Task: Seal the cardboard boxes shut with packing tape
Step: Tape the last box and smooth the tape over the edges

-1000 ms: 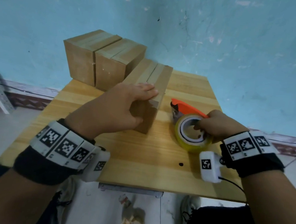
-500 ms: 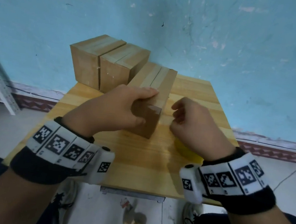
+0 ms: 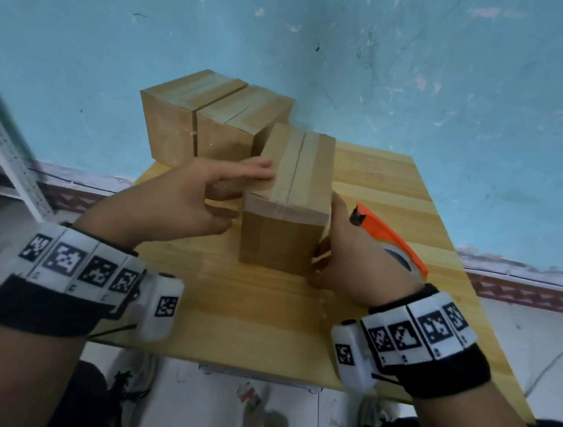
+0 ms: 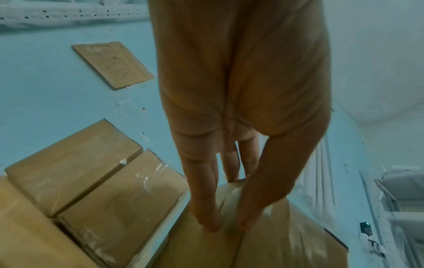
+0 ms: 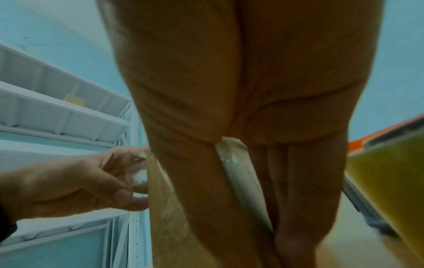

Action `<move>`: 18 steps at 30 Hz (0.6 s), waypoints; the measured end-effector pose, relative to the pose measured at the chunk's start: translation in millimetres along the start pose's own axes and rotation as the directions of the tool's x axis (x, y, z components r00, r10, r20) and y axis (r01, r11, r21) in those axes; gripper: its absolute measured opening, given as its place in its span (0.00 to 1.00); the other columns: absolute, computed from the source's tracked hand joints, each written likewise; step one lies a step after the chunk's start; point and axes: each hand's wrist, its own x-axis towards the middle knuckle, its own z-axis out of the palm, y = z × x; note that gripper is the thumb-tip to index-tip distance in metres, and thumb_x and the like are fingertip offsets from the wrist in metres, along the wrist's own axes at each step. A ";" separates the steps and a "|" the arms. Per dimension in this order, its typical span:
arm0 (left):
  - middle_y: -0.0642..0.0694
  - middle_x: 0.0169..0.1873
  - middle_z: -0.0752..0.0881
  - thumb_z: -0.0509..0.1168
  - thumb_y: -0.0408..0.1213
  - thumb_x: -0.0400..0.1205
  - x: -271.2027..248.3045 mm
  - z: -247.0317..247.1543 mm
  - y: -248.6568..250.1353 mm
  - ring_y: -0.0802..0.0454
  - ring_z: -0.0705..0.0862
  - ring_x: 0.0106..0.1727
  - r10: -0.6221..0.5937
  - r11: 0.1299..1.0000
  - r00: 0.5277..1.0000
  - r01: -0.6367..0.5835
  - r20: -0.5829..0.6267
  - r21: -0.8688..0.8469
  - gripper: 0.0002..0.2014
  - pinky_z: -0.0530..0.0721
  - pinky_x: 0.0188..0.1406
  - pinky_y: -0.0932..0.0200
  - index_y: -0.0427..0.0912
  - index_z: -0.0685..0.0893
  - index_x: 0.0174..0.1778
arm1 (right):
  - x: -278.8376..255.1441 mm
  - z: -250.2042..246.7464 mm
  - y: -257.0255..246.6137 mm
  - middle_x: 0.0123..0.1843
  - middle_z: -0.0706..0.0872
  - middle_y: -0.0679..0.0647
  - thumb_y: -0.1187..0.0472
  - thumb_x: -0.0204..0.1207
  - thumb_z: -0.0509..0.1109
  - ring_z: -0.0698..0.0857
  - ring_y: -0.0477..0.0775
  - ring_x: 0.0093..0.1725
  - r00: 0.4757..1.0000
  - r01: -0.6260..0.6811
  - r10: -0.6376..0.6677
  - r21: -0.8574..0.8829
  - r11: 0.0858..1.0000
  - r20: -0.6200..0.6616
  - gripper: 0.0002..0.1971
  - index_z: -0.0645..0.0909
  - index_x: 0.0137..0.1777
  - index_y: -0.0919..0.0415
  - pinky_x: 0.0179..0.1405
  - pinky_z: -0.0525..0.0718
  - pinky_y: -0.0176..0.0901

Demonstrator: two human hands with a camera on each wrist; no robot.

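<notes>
A small cardboard box (image 3: 281, 241) stands in the middle of the wooden table (image 3: 262, 332), with clear tape along its top seam. My left hand (image 3: 241, 192) lies against the box's left side, its straight fingers (image 4: 206, 217) touching the taped top edge. My right hand (image 3: 336, 239) presses on the box's right near corner, thumb on one face and straight fingers (image 5: 298, 199) on the other. The orange tape dispenser (image 3: 384, 233) with its yellow roll (image 5: 390, 172) lies on the table just right of that hand, not held.
Two more taped boxes (image 3: 169, 116) (image 3: 244, 120) stand side by side at the table's far left, against the blue wall. A white metal shelf (image 3: 0, 152) stands left of the table. A flat cardboard piece (image 4: 112, 63) hangs on the wall.
My right hand let go of the tape dispenser and came over to the box's right side. My left hand slid from the box's top to its left side. The box now faces me squarely.
</notes>
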 end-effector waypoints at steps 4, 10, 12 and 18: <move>0.63 0.77 0.74 0.73 0.13 0.71 7.1 5.0 -4.8 0.66 0.83 0.66 0.049 0.999 0.998 -0.050 -0.045 -0.017 0.38 0.85 0.55 0.68 0.49 0.80 0.74 | 13.7 -3.0 0.3 0.41 0.88 0.56 0.71 0.68 0.79 0.88 0.54 0.38 0.998 0.044 -0.045 -0.029 0.999 -0.036 0.65 0.25 0.84 0.57 0.40 0.90 0.54; 0.59 0.77 0.75 0.77 0.18 0.69 10.4 6.4 -10.5 0.64 0.77 0.73 0.105 0.994 0.990 -0.103 -0.091 0.032 0.36 0.87 0.57 0.62 0.46 0.81 0.72 | 16.9 -0.5 1.8 0.58 0.87 0.50 0.65 0.56 0.88 0.85 0.46 0.50 0.989 0.097 -0.078 0.148 0.984 -0.129 0.65 0.44 0.85 0.56 0.43 0.86 0.35; 0.61 0.76 0.76 0.80 0.25 0.69 10.3 8.4 -8.6 0.65 0.77 0.73 0.088 0.996 0.990 -0.087 -0.110 0.013 0.34 0.87 0.58 0.62 0.48 0.81 0.72 | 14.7 -1.4 1.4 0.59 0.86 0.51 0.65 0.56 0.88 0.84 0.46 0.51 0.989 0.091 -0.070 0.154 0.984 -0.131 0.64 0.46 0.85 0.57 0.40 0.83 0.30; 0.71 0.71 0.78 0.74 0.49 0.75 5.6 6.8 3.7 0.72 0.76 0.71 -0.001 1.000 0.992 -0.001 -0.127 -0.019 0.25 0.83 0.68 0.57 0.54 0.84 0.69 | -2.6 -11.8 6.4 0.73 0.77 0.44 0.50 0.52 0.90 0.82 0.47 0.65 0.995 0.082 -0.094 0.213 0.973 0.043 0.75 0.32 0.84 0.40 0.63 0.85 0.49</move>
